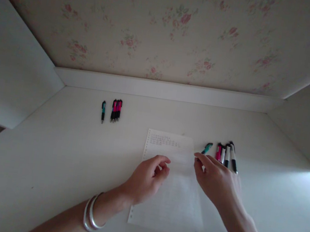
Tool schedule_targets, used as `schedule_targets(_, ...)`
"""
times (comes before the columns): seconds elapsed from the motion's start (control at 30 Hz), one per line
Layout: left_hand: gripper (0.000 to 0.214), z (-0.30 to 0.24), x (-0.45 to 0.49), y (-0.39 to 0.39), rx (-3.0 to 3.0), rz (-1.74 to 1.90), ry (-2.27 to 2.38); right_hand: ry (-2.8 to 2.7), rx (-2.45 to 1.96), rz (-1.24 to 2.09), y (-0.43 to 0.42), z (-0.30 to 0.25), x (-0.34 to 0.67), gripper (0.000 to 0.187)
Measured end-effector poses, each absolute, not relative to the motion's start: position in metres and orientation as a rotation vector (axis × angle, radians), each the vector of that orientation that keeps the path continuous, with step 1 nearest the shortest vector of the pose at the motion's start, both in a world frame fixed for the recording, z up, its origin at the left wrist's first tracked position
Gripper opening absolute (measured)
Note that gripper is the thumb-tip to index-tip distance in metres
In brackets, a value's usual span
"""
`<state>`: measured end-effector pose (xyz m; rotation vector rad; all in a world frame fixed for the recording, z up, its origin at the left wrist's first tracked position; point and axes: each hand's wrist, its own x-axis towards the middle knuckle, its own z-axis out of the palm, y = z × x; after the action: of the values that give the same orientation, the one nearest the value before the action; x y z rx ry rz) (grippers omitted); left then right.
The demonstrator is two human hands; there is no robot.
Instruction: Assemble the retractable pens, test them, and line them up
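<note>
My left hand [146, 178] is over the left half of a white sheet of paper [171, 206], its fingers loosely curled, thumb and forefinger a little apart, nothing held. Lines of small handwriting fill the sheet's top, and punched holes run down its left edge. At the sheet's right edge, my right hand [218, 178] has its fingertips drawn together at the lower end of a teal pen [207, 147]. The pen slants, and my fingers hide its grip. Just beyond the knuckles lie a pink pen [218, 151] and several white pens [232, 157], their lower ends partly covered.
A second teal pen [103, 111] lies at the back left of the white table [60, 149]. Beside it is a tight group of several pink pens [116, 110]. White side panels and a floral wall [160, 36] enclose the table.
</note>
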<state>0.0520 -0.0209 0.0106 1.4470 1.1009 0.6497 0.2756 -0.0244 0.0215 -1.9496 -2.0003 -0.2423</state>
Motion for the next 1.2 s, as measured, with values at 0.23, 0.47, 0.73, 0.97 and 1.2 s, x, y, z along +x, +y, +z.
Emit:
schedule_targets(0.23, 0.026, 0.011, 0.051, -0.021, 1.534, 0.630, 1.101, -2.005, -2.257, 0.007, -0.020, 0.025, 0.277, 0.032)
schedule_targets(0.47, 0.024, 0.016, 0.052, -0.021, 1.564, 0.606, 1.074, -1.879, -2.355, -0.089, -0.019, 0.029, 0.279, 0.035)
schedule_targets(0.73, 0.020, 0.017, 0.053, -0.021, 1.541, 0.642, 1.043, -2.114, -1.737, 0.250, -0.038, 0.011, 0.231, 0.043)
schedule_targets(0.97, 0.026, 0.016, 0.047, -0.016, 1.368, 0.690, 1.073, -2.261, -1.702, 0.401, -0.038, 0.008, 0.222, 0.034)
schedule_targets(1.2, 0.029, 0.046, -0.027, 0.038, 1.968, 0.618, 1.885, -2.247, -1.704, 0.350, -0.036, 0.008, 0.222, 0.038)
